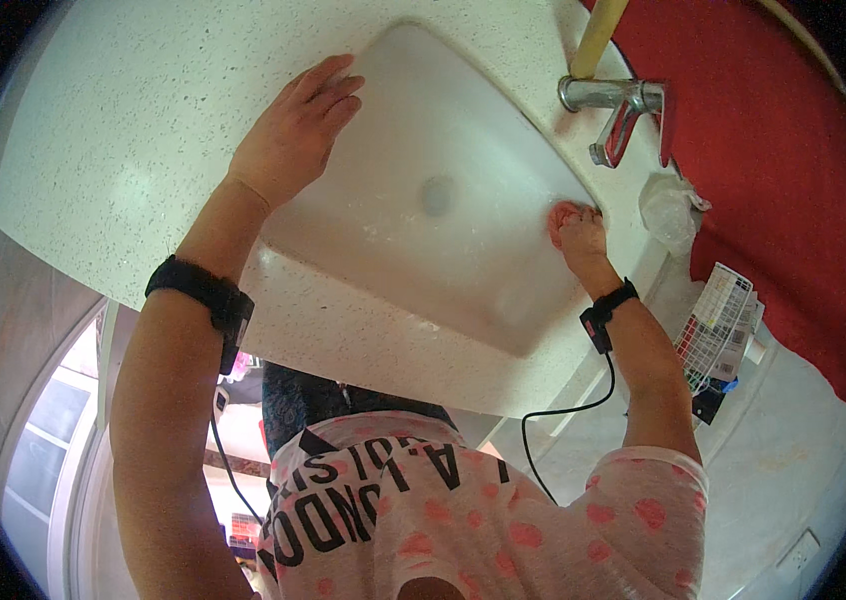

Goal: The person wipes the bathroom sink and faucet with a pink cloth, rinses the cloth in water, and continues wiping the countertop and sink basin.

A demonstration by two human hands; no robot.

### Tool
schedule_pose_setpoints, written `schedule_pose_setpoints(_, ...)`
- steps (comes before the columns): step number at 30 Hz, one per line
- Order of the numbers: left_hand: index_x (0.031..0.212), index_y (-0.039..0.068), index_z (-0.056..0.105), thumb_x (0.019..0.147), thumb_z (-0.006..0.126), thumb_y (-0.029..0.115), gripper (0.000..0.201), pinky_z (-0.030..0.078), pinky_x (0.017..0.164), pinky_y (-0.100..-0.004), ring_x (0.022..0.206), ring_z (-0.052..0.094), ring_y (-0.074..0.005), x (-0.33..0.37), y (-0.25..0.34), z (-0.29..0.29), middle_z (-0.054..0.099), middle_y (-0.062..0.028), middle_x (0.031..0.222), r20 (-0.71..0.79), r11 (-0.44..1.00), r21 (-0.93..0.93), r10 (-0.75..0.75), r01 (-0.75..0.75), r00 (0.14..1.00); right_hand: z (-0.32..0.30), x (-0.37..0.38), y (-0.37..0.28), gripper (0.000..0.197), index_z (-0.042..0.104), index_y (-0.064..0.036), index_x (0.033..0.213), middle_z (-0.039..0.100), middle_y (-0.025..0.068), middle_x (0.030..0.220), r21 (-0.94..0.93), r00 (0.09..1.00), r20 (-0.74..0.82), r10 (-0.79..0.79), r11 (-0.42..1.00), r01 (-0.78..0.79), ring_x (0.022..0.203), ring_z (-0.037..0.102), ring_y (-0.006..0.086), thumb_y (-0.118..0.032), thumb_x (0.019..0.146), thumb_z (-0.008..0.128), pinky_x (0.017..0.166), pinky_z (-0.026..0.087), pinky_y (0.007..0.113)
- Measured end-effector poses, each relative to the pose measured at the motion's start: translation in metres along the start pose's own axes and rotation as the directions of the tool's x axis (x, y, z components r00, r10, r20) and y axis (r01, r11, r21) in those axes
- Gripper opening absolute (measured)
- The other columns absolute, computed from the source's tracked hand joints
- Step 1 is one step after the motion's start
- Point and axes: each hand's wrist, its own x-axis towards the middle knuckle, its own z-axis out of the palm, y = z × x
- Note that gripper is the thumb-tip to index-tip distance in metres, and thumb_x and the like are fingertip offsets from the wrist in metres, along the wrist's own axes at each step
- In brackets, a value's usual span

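A white rectangular sink (383,240) is set into a pale speckled countertop. Inside it, at the right wall near the rim, my right hand (586,243) presses a small crumpled red cloth (562,224) against the surface, fingers closed round it. My left hand (293,130) lies over the sink's left rim with its fingers stretched out and nothing in them. Toward the middle of the basin floor is a round drain (435,196), and whitish streaks show on the floor around it.
A chrome faucet (618,100) stands at the far right of the counter beside a yellow pole (598,40). Near it lie a clear plastic bag (671,212) and a large red sheet (773,170). A white wire basket (715,312) sits lower right. Cables hang from both wrist straps.
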Motion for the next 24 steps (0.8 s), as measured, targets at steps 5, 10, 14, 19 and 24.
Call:
schedule_pose_setpoints(5,0.113,0.002,0.059,0.072,0.060,-0.003,0.041,0.028,0.115,-0.0348,0.138,0.028,-0.0248,0.000,-0.001,0.000,0.048,-0.0050,0.136,0.031,0.998,0.056,0.019,-0.021,0.999,0.001,-0.024,-0.029,0.007,0.066,-0.0137,0.080,0.063,0.0032,0.097,0.077,0.995,-0.053,-0.079,0.994,0.083,0.098,0.057,0.0277,-0.017,0.074,0.066,0.085,0.042,0.039)
schedule_pose_setpoints(10,0.111,0.002,0.060,0.077,0.057,-0.002,0.034,0.031,0.113,-0.0353,0.135,0.033,-0.0247,0.002,-0.001,0.003,0.052,-0.0059,0.132,-0.006,0.999,0.036,0.015,-0.015,1.000,0.017,-0.068,-0.087,0.029,0.065,-0.0029,0.100,0.066,0.0164,0.094,0.455,0.991,0.037,-0.127,0.885,0.096,0.097,0.060,0.0311,-0.023,0.080,0.060,0.084,0.045,0.046)
schedule_pose_setpoints(14,0.114,0.002,0.057,0.073,0.058,-0.005,0.042,0.029,0.114,-0.0370,0.137,0.031,-0.0271,-0.002,-0.002,0.007,0.049,-0.0069,0.135,0.006,1.000,-0.015,-0.007,0.007,1.000,-0.006,-0.085,-0.089,0.029,0.067,-0.0056,0.098,0.067,0.0139,0.096,0.359,0.841,0.058,-0.538,0.798,0.485,0.098,0.059,0.0303,-0.026,0.086,0.050,0.089,0.042,0.046)
schedule_pose_setpoints(19,0.113,0.002,0.058,0.073,0.060,-0.004,0.041,0.029,0.114,-0.0366,0.137,0.031,-0.0265,0.001,0.002,0.006,0.048,-0.0062,0.136,-0.009,1.000,0.015,0.005,-0.005,1.000,-0.014,-0.057,-0.065,0.016,0.070,-0.0236,0.094,0.064,-0.0014,0.099,0.180,0.918,0.265,-0.297,0.950,0.255,0.101,0.054,0.0209,-0.022,0.080,0.062,0.088,0.038,0.039)
schedule_pose_setpoints(24,0.112,0.002,0.059,0.073,0.061,-0.003,0.040,0.029,0.114,-0.0358,0.137,0.029,-0.0255,-0.002,-0.002,0.003,0.048,-0.0049,0.137,0.026,0.999,0.041,-0.002,0.001,1.000,-0.024,-0.005,0.001,0.024,0.072,-0.0148,0.094,0.064,0.0013,0.109,0.178,0.967,0.205,-0.153,0.977,0.117,0.117,0.047,0.0300,-0.030,0.080,0.060,0.097,0.033,0.048)
